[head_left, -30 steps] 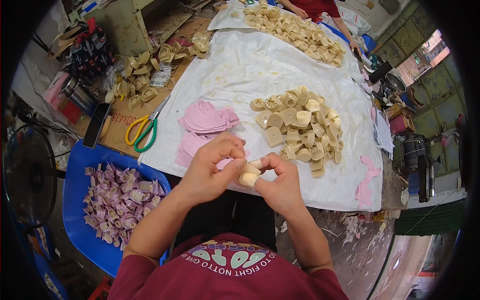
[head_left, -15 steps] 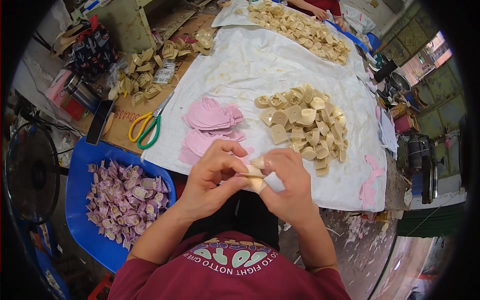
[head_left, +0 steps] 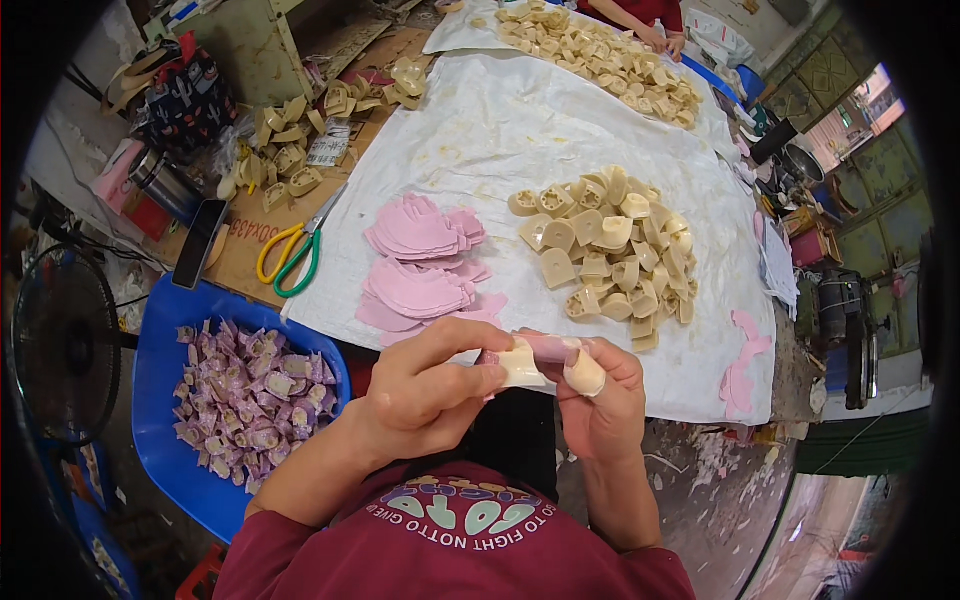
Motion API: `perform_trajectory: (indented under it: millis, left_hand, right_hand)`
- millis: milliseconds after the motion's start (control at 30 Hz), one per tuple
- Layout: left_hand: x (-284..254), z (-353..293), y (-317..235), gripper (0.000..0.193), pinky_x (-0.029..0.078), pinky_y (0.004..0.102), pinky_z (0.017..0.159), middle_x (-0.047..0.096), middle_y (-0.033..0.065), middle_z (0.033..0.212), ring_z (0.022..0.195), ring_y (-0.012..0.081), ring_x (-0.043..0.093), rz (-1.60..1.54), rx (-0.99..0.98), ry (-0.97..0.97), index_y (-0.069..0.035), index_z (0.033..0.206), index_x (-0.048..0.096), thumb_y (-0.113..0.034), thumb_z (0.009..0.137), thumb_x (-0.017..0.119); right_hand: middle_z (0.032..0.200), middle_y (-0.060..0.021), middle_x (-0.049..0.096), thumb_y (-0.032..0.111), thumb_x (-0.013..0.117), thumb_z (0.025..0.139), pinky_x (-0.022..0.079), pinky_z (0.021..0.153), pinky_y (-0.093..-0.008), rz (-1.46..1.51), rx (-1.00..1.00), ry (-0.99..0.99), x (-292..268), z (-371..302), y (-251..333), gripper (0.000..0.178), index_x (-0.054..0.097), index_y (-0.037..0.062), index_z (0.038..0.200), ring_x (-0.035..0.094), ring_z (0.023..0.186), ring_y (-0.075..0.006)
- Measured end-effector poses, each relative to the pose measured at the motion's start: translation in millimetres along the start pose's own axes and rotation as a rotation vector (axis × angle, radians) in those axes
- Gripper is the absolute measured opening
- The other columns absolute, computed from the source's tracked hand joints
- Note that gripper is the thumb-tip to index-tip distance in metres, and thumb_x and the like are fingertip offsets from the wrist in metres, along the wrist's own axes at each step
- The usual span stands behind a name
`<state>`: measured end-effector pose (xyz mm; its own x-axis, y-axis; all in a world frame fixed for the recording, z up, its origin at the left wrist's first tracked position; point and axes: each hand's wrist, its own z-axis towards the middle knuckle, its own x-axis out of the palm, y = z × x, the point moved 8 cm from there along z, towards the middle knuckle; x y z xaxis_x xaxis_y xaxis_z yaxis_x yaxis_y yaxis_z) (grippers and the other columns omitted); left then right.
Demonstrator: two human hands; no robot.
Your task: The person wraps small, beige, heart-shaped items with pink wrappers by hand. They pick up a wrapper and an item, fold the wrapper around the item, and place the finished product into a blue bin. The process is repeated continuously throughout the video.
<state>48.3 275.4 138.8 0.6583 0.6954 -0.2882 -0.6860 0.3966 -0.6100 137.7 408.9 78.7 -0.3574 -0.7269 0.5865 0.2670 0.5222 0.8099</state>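
Observation:
My left hand (head_left: 432, 385) and my right hand (head_left: 607, 405) meet at the near edge of the table, both closed on a cream shoe heel (head_left: 522, 364). A piece of pink covering material (head_left: 552, 347) lies along the heel, partly hidden by the fingers. Pale covers sit on my right thumb and fingertips. Just beyond the left hand lie stacked pink cut pieces (head_left: 415, 285). A heap of bare cream heels (head_left: 610, 240) rests beyond the right hand. Heels wrapped in pinkish material (head_left: 255, 400) fill the blue basin (head_left: 160, 450) at my lower left.
Yellow-and-green-handled scissors (head_left: 300, 250) and a phone (head_left: 199, 245) lie left of the white sheet (head_left: 470, 120). Pink scraps (head_left: 742, 365) are at the right edge. Across the table, a co-worker's hands (head_left: 660, 40) are beside another heel heap (head_left: 600, 65). A fan (head_left: 65, 340) stands left.
Both hands have come slightly lower, nearer my body. The heel has turned so its cream side and the pink material show between my fingers. The co-worker's hands have shifted.

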Motion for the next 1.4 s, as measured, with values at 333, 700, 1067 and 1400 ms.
perform_trajectory:
  millis: [333, 700, 1067, 1400]
  left_hand:
    - [17.7, -3.4, 20.9, 0.031, 0.053, 0.0306, 0.066, 0.063, 0.0196, 0.1, 0.083, 0.0275, 0.065, 0.208, -0.135, -0.019, -0.001, 0.094, 0.058, 0.016, 0.07, 0.065]
    - [19.9, -17.7, 55.8, 0.024, 0.055, 0.0263, 0.073, 0.061, 0.0153, 0.105, 0.09, 0.0166, 0.063, -0.089, -0.35, -0.153, -0.001, 0.097, 0.059, 0.014, 0.079, 0.06]
    - [48.1, -46.9, 94.4, 0.016, 0.057, 0.0253, 0.056, 0.06, 0.006, 0.097, 0.075, 0.0141, 0.066, -0.959, -1.083, -0.237, -0.003, 0.094, 0.053, 0.001, 0.085, 0.065]
    - [31.0, -33.1, 85.3, 0.015, 0.054, 0.0212, 0.057, 0.049, 0.0064, 0.102, 0.077, 0.0104, 0.062, -0.4, -0.692, -0.197, 0.0, 0.091, 0.051, 0.003, 0.085, 0.064]
  right_hand:
    - [0.114, -0.0188, 0.066, 0.001, 0.058, 0.089, 0.049, 0.093, -0.033, -0.775, -0.208, -0.093, 18.2, 3.6, 11.7, 0.025, 0.063, -0.0064, 0.113, 0.064, 0.105, -0.023]
    - [0.103, -0.0161, 0.065, 0.001, 0.065, 0.08, 0.05, 0.082, -0.032, -0.974, -0.623, 0.022, 18.7, 19.8, 7.0, 0.023, 0.06, -0.0012, 0.102, 0.064, 0.092, -0.0239]
    - [0.114, -0.0106, 0.065, 0.003, 0.057, 0.084, 0.043, 0.097, -0.0343, -0.355, -0.036, 0.11, -8.4, 30.6, -17.0, 0.027, 0.062, 0.0008, 0.11, 0.058, 0.11, -0.02]
    - [0.114, -0.0075, 0.066, 0.005, 0.062, 0.082, 0.035, 0.104, -0.0442, -0.828, -0.295, 0.04, -10.3, 36.6, -12.6, 0.01, 0.065, 0.0046, 0.091, 0.047, 0.126, -0.0319]
